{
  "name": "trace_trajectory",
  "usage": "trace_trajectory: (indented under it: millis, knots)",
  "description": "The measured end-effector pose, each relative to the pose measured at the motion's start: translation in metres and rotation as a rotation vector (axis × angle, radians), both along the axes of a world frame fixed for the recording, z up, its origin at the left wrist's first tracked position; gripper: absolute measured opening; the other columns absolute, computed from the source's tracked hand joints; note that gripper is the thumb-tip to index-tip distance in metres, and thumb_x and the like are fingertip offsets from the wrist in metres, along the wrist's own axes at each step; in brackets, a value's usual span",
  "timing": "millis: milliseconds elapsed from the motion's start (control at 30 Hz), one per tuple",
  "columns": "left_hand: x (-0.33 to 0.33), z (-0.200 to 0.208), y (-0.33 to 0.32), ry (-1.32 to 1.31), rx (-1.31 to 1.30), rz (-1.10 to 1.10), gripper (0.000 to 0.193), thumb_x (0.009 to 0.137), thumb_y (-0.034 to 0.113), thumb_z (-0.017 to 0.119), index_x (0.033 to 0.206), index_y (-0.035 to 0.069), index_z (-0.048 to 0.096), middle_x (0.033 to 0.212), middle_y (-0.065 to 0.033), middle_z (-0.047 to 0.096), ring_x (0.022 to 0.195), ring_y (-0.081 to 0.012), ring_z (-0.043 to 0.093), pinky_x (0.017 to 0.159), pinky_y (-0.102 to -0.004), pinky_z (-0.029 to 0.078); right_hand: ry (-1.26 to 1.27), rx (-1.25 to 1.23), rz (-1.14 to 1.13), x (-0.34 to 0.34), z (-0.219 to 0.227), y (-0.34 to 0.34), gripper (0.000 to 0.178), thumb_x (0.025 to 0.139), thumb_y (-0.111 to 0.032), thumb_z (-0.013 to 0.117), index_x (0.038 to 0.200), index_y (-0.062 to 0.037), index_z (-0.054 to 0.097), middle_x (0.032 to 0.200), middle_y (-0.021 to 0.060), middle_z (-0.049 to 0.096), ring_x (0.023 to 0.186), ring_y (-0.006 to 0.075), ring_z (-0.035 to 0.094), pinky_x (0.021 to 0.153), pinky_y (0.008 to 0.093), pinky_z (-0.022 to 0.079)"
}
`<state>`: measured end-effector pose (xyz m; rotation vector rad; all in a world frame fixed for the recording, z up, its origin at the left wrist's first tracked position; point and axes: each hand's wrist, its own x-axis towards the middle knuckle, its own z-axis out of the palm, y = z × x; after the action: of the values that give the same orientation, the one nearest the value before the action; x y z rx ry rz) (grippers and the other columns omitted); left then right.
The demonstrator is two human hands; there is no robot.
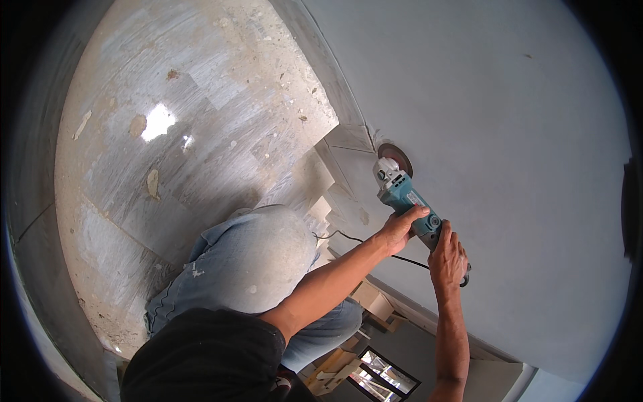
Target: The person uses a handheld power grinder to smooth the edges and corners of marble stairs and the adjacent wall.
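A teal angle grinder [404, 194] with a silver-grey head is held up against the grey wall [522, 167]. Its round brownish disc [395, 158] is at the wall, just beside the upper corner of the skirting tiles [351, 141]. My left hand [400, 228] is closed around the middle of the grinder's body, thumb lying along the casing. Farther back, my right hand [449, 260] grips the rear handle. A dark power cord [410, 262] runs behind my left forearm. Whether the disc is spinning, I cannot tell.
Below me is a wood-look tiled floor [221, 134] with dust and loose chips. My bent knee in pale jeans [268, 254] is close to the wall. Stair-like steps [321, 209] drop beside it. Lower down are wooden pieces [331, 372] and a window [383, 376].
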<state>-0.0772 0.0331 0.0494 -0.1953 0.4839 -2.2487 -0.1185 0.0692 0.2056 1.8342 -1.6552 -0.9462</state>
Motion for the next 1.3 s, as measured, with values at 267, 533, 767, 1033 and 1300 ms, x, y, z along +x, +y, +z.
trace_trajectory:
  millis: [267,533,767,1033,1300]
  knots:
    - [0.0,0.0,-0.001,0.001,0.007,-0.013,0.045,0.081,0.03,0.078,0.113,0.013,0.052,0.108,-0.0005,0.056,0.103,-0.0145,0.056,0.098,-0.0362,0.045,-0.026,0.009,-0.016,0.004,0.002,-0.002,0.068,0.074,0.006,0.068,0.135,-0.0083,0.041,0.095,0.0145,0.062,0.083,0.0335,0.067,0.072,0.0459,0.055]
    - [0.002,0.0,-0.001,-0.008,0.012,-0.014,0.047,0.081,0.031,0.078,0.115,0.012,0.051,0.11,-0.0014,0.055,0.105,-0.0154,0.055,0.099,-0.0369,0.044,-0.029,0.019,-0.051,0.009,0.002,-0.005,0.067,0.075,0.005,0.067,0.135,-0.0074,0.041,0.097,0.0151,0.063,0.084,0.0342,0.067,0.073,0.0471,0.055]
    - [0.001,0.0,-0.002,-0.001,0.007,-0.002,0.048,0.081,0.032,0.078,0.115,0.012,0.051,0.111,-0.0024,0.055,0.106,-0.0159,0.054,0.099,-0.0378,0.044,-0.04,0.019,-0.039,0.013,0.004,-0.006,0.066,0.075,0.006,0.067,0.134,-0.0069,0.041,0.097,0.0153,0.063,0.085,0.034,0.068,0.072,0.0465,0.056]
    - [0.005,0.002,-0.003,-0.012,0.023,-0.003,0.05,0.081,0.031,0.078,0.117,0.011,0.05,0.112,-0.0028,0.054,0.107,-0.0166,0.054,0.099,-0.0384,0.044,-0.048,0.02,-0.05,0.016,0.003,-0.008,0.064,0.076,0.005,0.066,0.133,-0.0072,0.041,0.097,0.0159,0.064,0.084,0.0348,0.068,0.072,0.0465,0.056]
    - [0.006,0.002,-0.003,-0.022,0.021,-0.008,0.048,0.081,0.031,0.078,0.115,0.012,0.051,0.11,-0.0024,0.055,0.104,-0.0159,0.055,0.097,-0.0379,0.045,-0.059,0.015,-0.061,0.019,0.004,-0.009,0.061,0.077,0.005,0.064,0.132,-0.0083,0.042,0.098,0.0166,0.065,0.083,0.0362,0.069,0.072,0.0472,0.056]
